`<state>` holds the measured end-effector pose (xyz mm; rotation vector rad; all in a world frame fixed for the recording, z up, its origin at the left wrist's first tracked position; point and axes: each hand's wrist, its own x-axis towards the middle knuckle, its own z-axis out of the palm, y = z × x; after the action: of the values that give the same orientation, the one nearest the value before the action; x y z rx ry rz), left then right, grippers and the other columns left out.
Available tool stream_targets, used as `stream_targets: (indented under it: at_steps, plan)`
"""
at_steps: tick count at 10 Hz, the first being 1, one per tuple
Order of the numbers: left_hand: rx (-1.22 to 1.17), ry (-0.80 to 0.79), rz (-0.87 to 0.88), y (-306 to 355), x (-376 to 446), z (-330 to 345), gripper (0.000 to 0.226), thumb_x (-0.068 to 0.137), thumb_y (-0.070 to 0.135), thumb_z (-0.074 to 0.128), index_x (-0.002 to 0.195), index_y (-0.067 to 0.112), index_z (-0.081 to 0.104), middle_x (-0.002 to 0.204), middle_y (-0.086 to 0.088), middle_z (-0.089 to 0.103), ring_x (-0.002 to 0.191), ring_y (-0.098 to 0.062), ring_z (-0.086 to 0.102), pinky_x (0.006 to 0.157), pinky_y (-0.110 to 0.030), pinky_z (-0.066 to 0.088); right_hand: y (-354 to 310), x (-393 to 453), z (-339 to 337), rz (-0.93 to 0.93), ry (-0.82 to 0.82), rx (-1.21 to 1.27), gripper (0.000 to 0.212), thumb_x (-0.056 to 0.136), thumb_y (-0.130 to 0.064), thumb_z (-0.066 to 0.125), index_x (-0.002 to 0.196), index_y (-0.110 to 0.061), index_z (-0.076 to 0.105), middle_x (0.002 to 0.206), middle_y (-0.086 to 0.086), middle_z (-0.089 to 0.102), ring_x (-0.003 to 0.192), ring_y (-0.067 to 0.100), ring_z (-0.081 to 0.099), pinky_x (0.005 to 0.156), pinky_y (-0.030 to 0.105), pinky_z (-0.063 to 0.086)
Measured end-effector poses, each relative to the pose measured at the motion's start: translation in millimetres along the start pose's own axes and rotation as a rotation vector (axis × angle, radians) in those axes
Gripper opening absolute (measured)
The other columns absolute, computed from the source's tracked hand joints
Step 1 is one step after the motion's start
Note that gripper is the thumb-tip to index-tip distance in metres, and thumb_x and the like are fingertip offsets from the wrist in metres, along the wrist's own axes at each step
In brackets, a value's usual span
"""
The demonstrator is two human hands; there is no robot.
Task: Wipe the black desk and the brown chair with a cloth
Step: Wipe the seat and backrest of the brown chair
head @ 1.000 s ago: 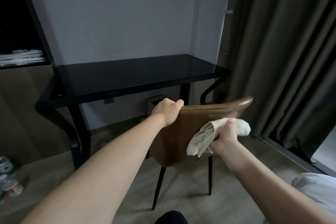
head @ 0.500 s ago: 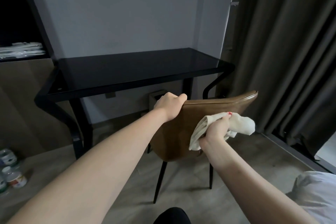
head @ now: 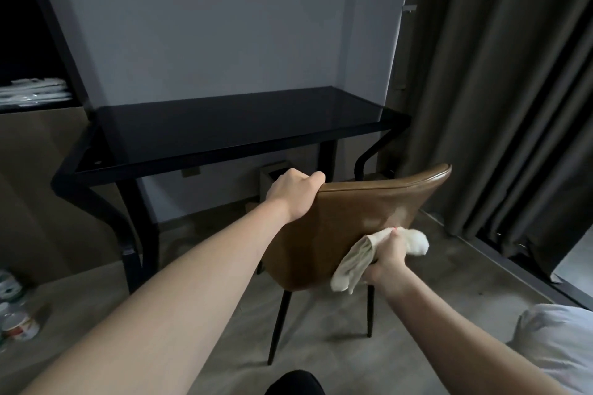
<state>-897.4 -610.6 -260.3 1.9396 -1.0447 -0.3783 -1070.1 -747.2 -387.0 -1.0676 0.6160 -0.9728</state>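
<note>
The right hand (head: pixel 386 261) has slid down the back of the brown chair (head: pixel 346 228) from near its top edge a second ago, its grip bunched around the cream cloth (head: pixel 353 263) at the lower edge, at about 4 o'clock. The left hand (head: pixel 293 192) still clamps the backrest's top corner. The black tabletop (head: pixel 224 125) sits beyond at 12 o'clock. The backrest's rear seems nearly covered; the seat likely remains.

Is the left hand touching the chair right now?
Touching. In the head view the left hand grips the top edge of the chair back, its fingers curled over the edge.
</note>
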Motion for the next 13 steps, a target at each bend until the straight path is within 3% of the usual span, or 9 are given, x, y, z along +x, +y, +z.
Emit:
stream_targets:
  at_steps: [1, 3, 4, 5, 7, 8, 9, 11, 13]
  plan:
    - [0.003, 0.006, -0.019, 5.0, -4.7, -0.6, 0.06, 0.091, 0.047, 0.041, 0.037, 0.022, 0.029, 0.046, 0.006, 0.034, 0.059, -0.02, 0.04, 0.064, -0.035, 0.034, -47.6, -5.0, 34.3, 0.24, 0.383, 0.053, 0.055, 0.105, -0.05, 0.038, 0.142, -0.011, 0.052, 0.122, 0.008, 0.061, 0.117, 0.036, 0.059, 0.104, 0.049, 0.046]
    - [0.014, 0.004, -0.082, 15.5, -17.7, -4.4, 0.048, 0.091, 0.047, 0.039, 0.053, 0.019, 0.034, 0.058, -0.001, 0.045, 0.064, -0.023, 0.048, 0.067, -0.036, 0.037, -132.2, -23.5, 31.5, 0.04, 0.385, -0.124, 0.076, 0.09, -0.06, 0.056, 0.15, -0.016, 0.04, 0.13, 0.008, 0.059, 0.111, 0.029, 0.062, 0.103, 0.043, 0.048]
    - [0.008, -0.017, -0.083, 17.1, -19.0, -6.5, 0.048, 0.093, 0.046, 0.038, 0.053, 0.019, 0.04, 0.061, -0.002, 0.051, 0.066, -0.025, 0.052, 0.069, -0.037, 0.041, -133.3, -46.7, 41.7, -0.228, 0.231, -0.575, 0.075, 0.087, -0.061, 0.05, 0.152, -0.027, 0.033, 0.149, 0.002, 0.037, 0.134, 0.032, 0.044, 0.109, 0.052, 0.042]
    - [0.026, -0.022, -0.084, 15.1, -17.4, -6.5, 0.044, 0.094, 0.041, 0.034, 0.058, 0.018, 0.045, 0.066, -0.004, 0.052, 0.07, -0.026, 0.052, 0.068, -0.038, 0.039, -126.6, -68.8, 66.7, -0.472, -0.01, -1.338, 0.044, 0.102, -0.044, 0.041, 0.145, -0.035, 0.036, 0.159, 0.001, 0.022, 0.153, 0.037, -0.001, 0.12, 0.066, 0.01]
    - [0.049, -0.023, -0.078, 9.7, -8.1, -3.1, 0.043, 0.097, 0.037, 0.034, 0.065, 0.015, 0.053, 0.076, -0.007, 0.06, 0.079, -0.029, 0.06, 0.072, -0.04, 0.045, -148.3, -41.1, 63.1, -0.445, 0.042, -1.434, 0.037, 0.093, -0.048, 0.032, 0.113, -0.036, 0.061, 0.132, 0.002, 0.053, 0.132, 0.03, 0.039, 0.109, 0.061, 0.028]
    - [0.016, 0.006, -0.092, 6.9, -5.5, -0.5, 0.05, 0.093, 0.044, 0.041, 0.05, 0.02, 0.04, 0.061, -0.005, 0.051, 0.067, -0.026, 0.054, 0.069, -0.037, 0.041, -168.5, -12.6, 42.6, -0.355, 0.141, -1.336, 0.039, 0.089, -0.047, 0.033, 0.089, -0.024, 0.064, 0.098, 0.006, 0.061, 0.105, 0.036, 0.055, 0.089, 0.042, 0.041]
    - [0.025, 0.02, -0.09, 7.8, -6.1, -0.1, 0.05, 0.094, 0.043, 0.041, 0.05, 0.019, 0.036, 0.06, -0.004, 0.047, 0.065, -0.025, 0.052, 0.067, -0.037, 0.039, -180.9, -1.4, 35.7, -0.226, 0.199, -1.283, 0.034, 0.091, -0.042, 0.042, 0.094, -0.023, 0.07, 0.088, 0.005, 0.064, 0.092, 0.035, 0.058, 0.082, 0.039, 0.048]
    - [0.009, 0.011, -0.131, 14.9, -12.8, -2.4, 0.048, 0.091, 0.044, 0.041, 0.048, 0.022, 0.035, 0.057, -0.001, 0.046, 0.063, -0.026, 0.051, 0.068, -0.037, 0.039, -170.7, -22.5, 40.0, -0.363, 0.159, -1.335, 0.04, 0.097, -0.034, 0.04, 0.112, -0.013, 0.071, 0.118, 0.018, 0.065, 0.116, 0.04, 0.053, 0.103, 0.045, 0.041]
    - [-0.028, 0.015, -0.12, 22.4, -24.6, -6.3, 0.047, 0.097, 0.035, 0.04, 0.053, 0.018, 0.046, 0.064, -0.004, 0.052, 0.07, -0.026, 0.052, 0.068, -0.038, 0.039, -116.3, -87.7, 76.9, -0.545, 0.025, -1.316, 0.048, 0.095, -0.047, 0.038, 0.137, -0.027, 0.048, 0.15, 0.012, 0.037, 0.149, 0.043, 0.011, 0.116, 0.066, 0.019]
